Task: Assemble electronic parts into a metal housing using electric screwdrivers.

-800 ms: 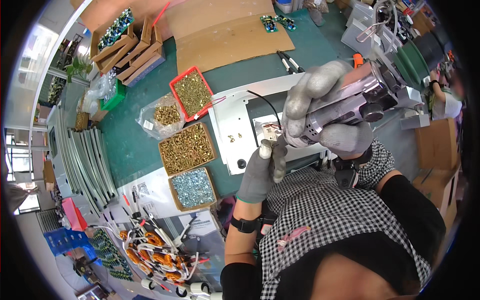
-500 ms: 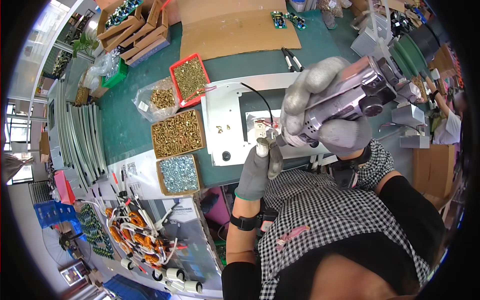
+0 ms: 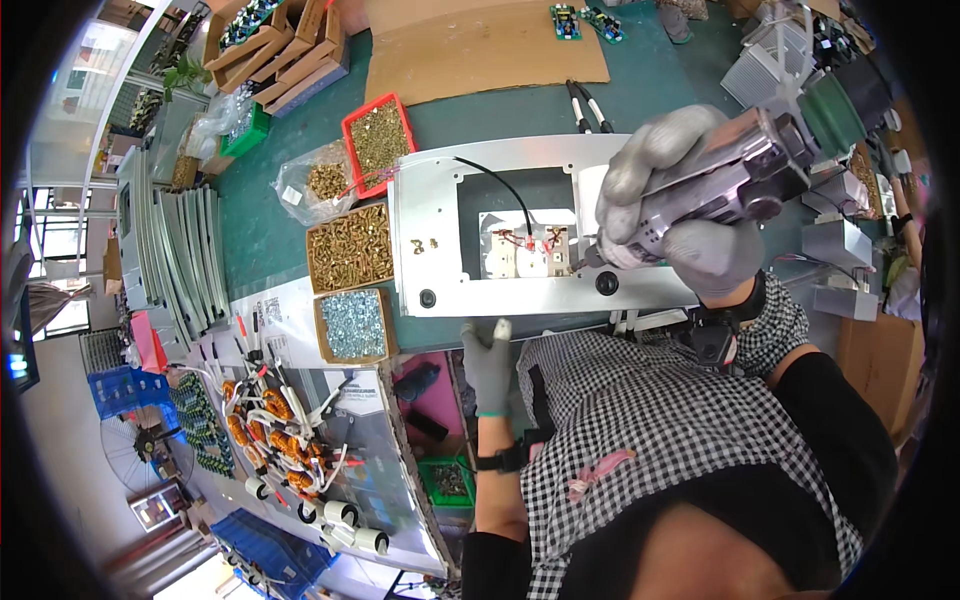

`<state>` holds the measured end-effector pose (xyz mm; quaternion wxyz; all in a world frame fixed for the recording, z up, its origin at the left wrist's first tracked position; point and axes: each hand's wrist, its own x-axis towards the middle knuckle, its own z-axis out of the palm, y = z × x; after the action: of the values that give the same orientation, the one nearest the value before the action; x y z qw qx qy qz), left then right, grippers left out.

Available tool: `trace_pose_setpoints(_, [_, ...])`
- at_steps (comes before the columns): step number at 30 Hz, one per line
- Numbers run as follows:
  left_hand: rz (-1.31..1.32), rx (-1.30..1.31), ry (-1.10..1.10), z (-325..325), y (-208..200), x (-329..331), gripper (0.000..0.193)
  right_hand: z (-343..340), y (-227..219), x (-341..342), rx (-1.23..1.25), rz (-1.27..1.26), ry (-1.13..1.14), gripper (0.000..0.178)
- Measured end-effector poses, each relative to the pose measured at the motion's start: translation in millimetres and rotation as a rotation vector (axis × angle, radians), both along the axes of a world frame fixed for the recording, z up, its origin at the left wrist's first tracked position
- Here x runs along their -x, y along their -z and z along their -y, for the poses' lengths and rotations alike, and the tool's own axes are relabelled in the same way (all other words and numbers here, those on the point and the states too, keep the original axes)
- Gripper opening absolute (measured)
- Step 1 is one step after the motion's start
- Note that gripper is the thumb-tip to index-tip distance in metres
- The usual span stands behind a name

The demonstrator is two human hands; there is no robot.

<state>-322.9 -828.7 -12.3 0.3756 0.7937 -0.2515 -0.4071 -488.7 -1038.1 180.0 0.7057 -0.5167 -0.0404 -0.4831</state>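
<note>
My gloved right hand grips a dark metallic power screwdriver, its nose pointing left and low over a white metal panel. The tip sits near the right end of a pale terminal block in the panel's cutout; whether it touches is hard to see. Red wires and a black cable lead to the block. At the panel's front edge, my gloved left hand is empty, thumb and fingers apart. A few small brass screws lie on the panel's left part.
Left of the panel stand a box of brass screws, a box of silvery fasteners, a red tray and a plastic bag. Cable cutters or pliers lie behind it, near cardboard. Orange coils are at lower left.
My left hand has let go at the terminal block and drawn back toward me, its fingers spreading. The screwdriver in my right hand has shifted slightly to the right.
</note>
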Motion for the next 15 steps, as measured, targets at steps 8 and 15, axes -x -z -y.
trace_pose_setpoints(8, [0.468,-0.128,0.12,41,95,-4,0.058,8,13,18,0.004,0.012,-0.02,0.048])
trace_pose_setpoints(15, [0.448,0.424,0.079,39,43,9,0.031,13,4,26,-0.076,-0.041,-0.008,0.045])
